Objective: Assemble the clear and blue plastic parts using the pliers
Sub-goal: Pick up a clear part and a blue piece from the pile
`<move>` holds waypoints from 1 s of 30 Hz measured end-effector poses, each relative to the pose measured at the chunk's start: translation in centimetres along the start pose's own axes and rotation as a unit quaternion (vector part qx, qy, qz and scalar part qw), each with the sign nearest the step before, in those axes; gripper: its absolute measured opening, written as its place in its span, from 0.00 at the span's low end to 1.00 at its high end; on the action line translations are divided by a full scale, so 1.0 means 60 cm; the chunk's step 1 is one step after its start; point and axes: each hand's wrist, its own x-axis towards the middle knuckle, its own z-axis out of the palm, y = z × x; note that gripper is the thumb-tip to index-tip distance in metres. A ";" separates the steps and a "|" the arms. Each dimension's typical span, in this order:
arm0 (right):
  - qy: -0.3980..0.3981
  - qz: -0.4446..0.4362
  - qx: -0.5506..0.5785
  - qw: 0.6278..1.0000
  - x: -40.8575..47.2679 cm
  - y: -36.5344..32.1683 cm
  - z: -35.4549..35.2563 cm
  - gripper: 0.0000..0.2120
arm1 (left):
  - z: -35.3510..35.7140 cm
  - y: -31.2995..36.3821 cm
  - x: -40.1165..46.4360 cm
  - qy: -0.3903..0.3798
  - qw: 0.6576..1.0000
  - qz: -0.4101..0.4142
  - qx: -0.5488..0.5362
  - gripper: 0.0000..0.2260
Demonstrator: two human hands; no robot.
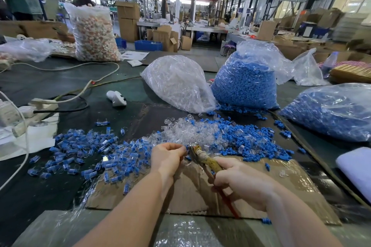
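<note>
- Left hand (167,155) pinches a small part, hidden by its fingertips, at the nose of the pliers (195,151); right hand (240,181) is curled round the handles.
- Risk, as a judgement: the part may slip or sit askew as the nose closes, so the halves crack or a fingertip gets nipped.
- Count: one pliers; two bags of blue parts (246,84), (329,110); one bag of clear parts (176,82).
- Loose clear and blue parts (200,132) lie beyond the hands; assembled pieces (88,152) lie left, too many to count.
</note>
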 end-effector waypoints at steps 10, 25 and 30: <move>0.028 -0.027 -0.098 0.994 -0.001 -0.005 0.011 0.09 | 0.007 -0.006 -0.004 0.018 0.999 -0.013 -0.038 0.02; 0.171 -0.033 -0.077 0.982 0.018 0.031 0.002 0.23 | -0.022 0.005 0.003 0.094 0.960 0.182 0.191 0.02; 0.343 0.010 -0.298 0.891 0.040 0.078 -0.034 0.23 | -0.087 0.011 0.029 0.230 0.809 0.292 0.456 0.09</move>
